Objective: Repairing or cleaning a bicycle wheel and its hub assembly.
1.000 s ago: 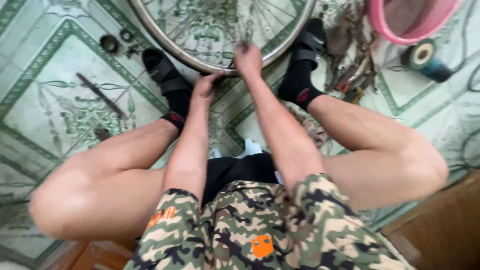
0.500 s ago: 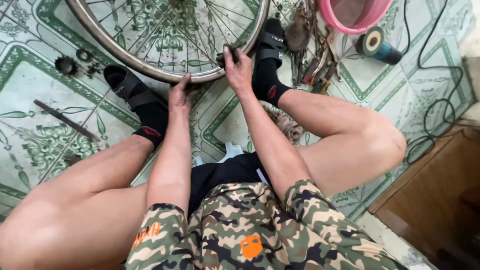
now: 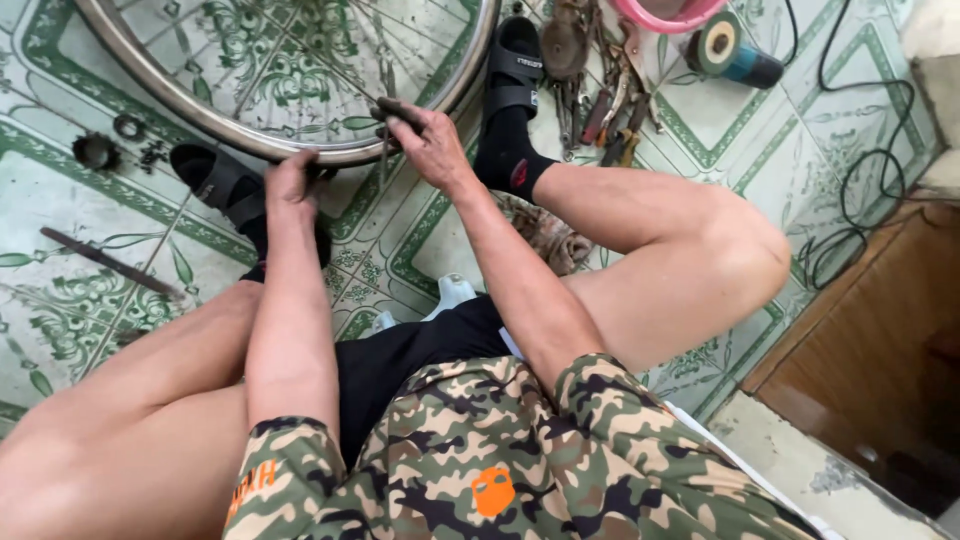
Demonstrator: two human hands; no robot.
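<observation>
The right hand [image 3: 430,140] is clamped on a small dark tool [image 3: 395,112] at the wheel rim [image 3: 300,148]; the left hand [image 3: 290,185], fingers curled together, touches the rim's near edge.

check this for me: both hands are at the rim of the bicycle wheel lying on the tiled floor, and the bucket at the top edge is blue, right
Not quite: the head view shows the bucket is pink, not blue. The rest holds: the left hand and right hand are at the rim of the bicycle wheel on the tiled floor.
</observation>
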